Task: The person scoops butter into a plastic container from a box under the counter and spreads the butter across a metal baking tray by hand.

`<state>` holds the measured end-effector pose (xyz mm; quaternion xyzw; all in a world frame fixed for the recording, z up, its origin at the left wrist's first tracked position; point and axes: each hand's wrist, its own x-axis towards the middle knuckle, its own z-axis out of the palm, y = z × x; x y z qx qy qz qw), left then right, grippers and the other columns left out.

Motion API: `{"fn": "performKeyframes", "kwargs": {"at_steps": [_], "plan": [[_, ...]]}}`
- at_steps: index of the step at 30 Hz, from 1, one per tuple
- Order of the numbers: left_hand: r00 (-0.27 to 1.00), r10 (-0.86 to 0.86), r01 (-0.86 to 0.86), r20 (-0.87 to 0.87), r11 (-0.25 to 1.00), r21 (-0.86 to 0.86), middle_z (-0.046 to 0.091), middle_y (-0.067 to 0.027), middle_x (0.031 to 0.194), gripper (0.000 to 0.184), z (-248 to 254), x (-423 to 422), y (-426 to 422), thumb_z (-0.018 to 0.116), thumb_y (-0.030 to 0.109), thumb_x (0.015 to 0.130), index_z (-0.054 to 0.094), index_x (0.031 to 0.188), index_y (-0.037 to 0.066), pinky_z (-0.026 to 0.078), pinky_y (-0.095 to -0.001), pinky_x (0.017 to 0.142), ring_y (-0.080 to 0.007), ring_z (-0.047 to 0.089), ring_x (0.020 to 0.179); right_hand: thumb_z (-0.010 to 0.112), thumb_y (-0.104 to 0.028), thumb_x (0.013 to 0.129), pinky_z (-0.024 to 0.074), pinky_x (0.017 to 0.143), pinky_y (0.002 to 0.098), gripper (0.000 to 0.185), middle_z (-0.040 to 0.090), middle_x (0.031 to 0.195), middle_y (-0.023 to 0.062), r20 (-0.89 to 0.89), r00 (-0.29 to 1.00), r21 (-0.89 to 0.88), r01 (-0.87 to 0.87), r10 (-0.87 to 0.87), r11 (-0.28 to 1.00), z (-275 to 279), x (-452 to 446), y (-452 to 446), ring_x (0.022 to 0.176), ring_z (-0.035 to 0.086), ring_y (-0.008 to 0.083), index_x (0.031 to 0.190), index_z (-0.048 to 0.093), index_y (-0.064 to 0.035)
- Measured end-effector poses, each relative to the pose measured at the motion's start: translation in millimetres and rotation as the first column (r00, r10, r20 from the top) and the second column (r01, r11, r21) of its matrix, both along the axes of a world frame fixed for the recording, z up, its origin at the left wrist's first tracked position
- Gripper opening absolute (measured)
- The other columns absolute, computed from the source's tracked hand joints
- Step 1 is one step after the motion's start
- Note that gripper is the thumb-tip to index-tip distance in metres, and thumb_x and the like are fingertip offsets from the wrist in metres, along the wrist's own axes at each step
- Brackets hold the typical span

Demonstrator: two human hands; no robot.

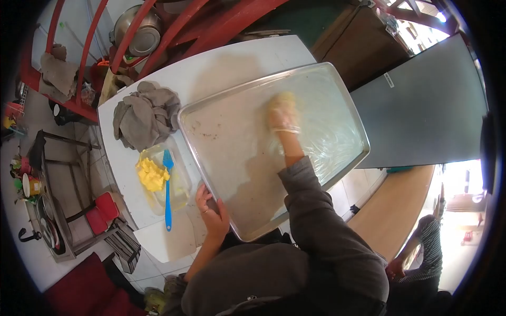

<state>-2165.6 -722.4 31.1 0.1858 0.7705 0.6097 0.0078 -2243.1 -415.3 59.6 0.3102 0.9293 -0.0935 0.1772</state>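
A large metal baking tray [226,168] lies tilted across the white table. At its near left edge my left hand [212,213] grips the rim, fingers at the outer side. My right hand [284,113], in what looks like a clear plastic glove with a band at the wrist, presses on the tray's upper middle. Its fingers are smeared by motion, and something yellowish shows at them. Shiny greasy streaks cover the tray's right part. Left of the tray, a clear plastic container [182,181] holds yellow butter or margarine [152,174] and a blue brush [168,195].
A crumpled grey cloth [147,115] lies on the white table [211,73] beside the tray. Red curved bars [205,31] run behind it. A grey panel [421,105] stands at the right. Another person's hand [395,269] shows at lower right, near a wooden bench [398,210].
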Motion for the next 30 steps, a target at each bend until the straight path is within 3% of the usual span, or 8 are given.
{"fn": "performKeyframes", "kwargs": {"at_steps": [3,6,8,10,11,14,18,30], "plan": [[0.994,0.011,-0.007,-0.109,0.999,0.038,0.034,-0.0261,0.124,0.033,-7.1,-2.6,1.2,0.047,-0.004,0.077,0.034,0.107,0.000,0.031,-0.0405,0.095,-0.0348,0.041,0.112,0.040,-0.010,0.085,0.0328,0.098,0.0285,0.042,0.039,0.131,0.0147,-0.121,0.738,0.979,-0.022,0.664,0.202,-126.6,-2.9,-36.8,0.119,0.040,0.0199,0.127,0.038,-0.0011],[0.995,-0.006,0.005,-0.100,1.000,-0.009,0.034,-0.0260,0.123,0.033,-11.2,-2.0,-2.8,0.048,-0.005,0.076,0.034,0.107,0.000,0.031,-0.0406,0.095,-0.0347,0.042,0.112,0.039,-0.010,0.087,0.0346,0.097,0.0270,0.041,0.042,0.129,0.0126,-0.079,0.443,0.795,-0.513,0.893,0.325,-46.4,40.9,-103.8,0.116,0.042,0.0180,0.127,0.038,-0.0009],[0.996,-0.021,0.024,-0.083,0.999,0.035,0.034,-0.0260,0.124,0.034,-7.6,-3.3,-3.4,0.048,-0.005,0.076,0.034,0.107,0.000,0.032,-0.0405,0.095,-0.0348,0.042,0.112,0.038,-0.009,0.087,0.0329,0.098,0.0269,0.040,0.044,0.127,0.0131,0.261,0.482,0.916,-0.398,0.836,-0.056,-48.2,48.5,-92.5,0.117,0.042,0.0187,0.126,0.039,0.0008],[0.998,-0.018,0.022,-0.060,0.997,0.070,0.034,-0.0260,0.123,0.033,-4.7,-2.9,-2.1,0.048,-0.006,0.076,0.034,0.106,0.000,0.032,-0.0402,0.095,-0.0348,0.042,0.112,0.040,-0.008,0.085,0.0305,0.101,0.0293,0.040,0.048,0.123,0.0154,-0.066,0.725,0.859,-0.309,0.686,0.409,-35.2,44.9,-37.2,0.118,0.042,0.0210,0.123,0.041,0.0032],[0.999,-0.017,0.021,-0.046,0.997,0.080,0.034,-0.0259,0.123,0.033,-4.3,-2.5,-2.2,0.048,-0.006,0.076,0.035,0.106,0.000,0.032,-0.0401,0.095,-0.0348,0.042,0.112,0.042,-0.007,0.083,0.0304,0.101,0.0313,0.040,0.050,0.120,0.0163,-0.456,0.822,0.105,-0.330,0.340,0.938,-13.6,33.0,-26.3,0.117,0.043,0.0221,0.122,0.042,0.0039],[0.999,-0.014,0.018,-0.052,0.997,0.078,0.034,-0.0252,0.123,0.032,-5.1,-4.5,-2.0,0.049,-0.007,0.076,0.035,0.104,0.001,0.032,-0.0397,0.095,-0.0344,0.042,0.112,0.045,-0.008,0.080,0.0326,0.099,0.0357,0.042,0.051,0.118,0.0178,0.029,0.474,0.809,-0.528,0.880,0.257,-31.1,-11.6,-46.0,0.113,0.047,0.0251,0.120,0.044,0.0040],[0.996,-0.022,0.026,-0.082,0.999,0.043,0.034,-0.0245,0.122,0.029,-7.8,-3.2,-2.1,0.049,-0.007,0.076,0.036,0.100,0.001,0.032,-0.0399,0.095,-0.0346,0.041,0.112,0.043,-0.012,0.081,0.0279,0.102,0.0352,0.041,0.050,0.120,0.0165,-0.660,0.273,0.421,-0.637,0.700,0.646,-56.6,-71.1,-137.2,0.117,0.043,0.0261,0.119,0.047,0.0024],[0.976,0.024,-0.022,-0.215,1.000,0.012,0.035,-0.0260,0.123,0.026,-11.3,-0.7,1.5,0.049,-0.002,0.079,0.034,0.101,0.003,0.031,-0.0424,0.096,-0.0370,0.040,0.115,0.036,-0.003,0.082,0.0247,0.104,0.0333,0.049,0.032,0.136,0.0155,-0.581,0.442,0.334,-0.637,0.683,0.695,-45.0,-20.2,46.4,0.126,0.031,0.0246,0.131,0.030,0.0023]]}}
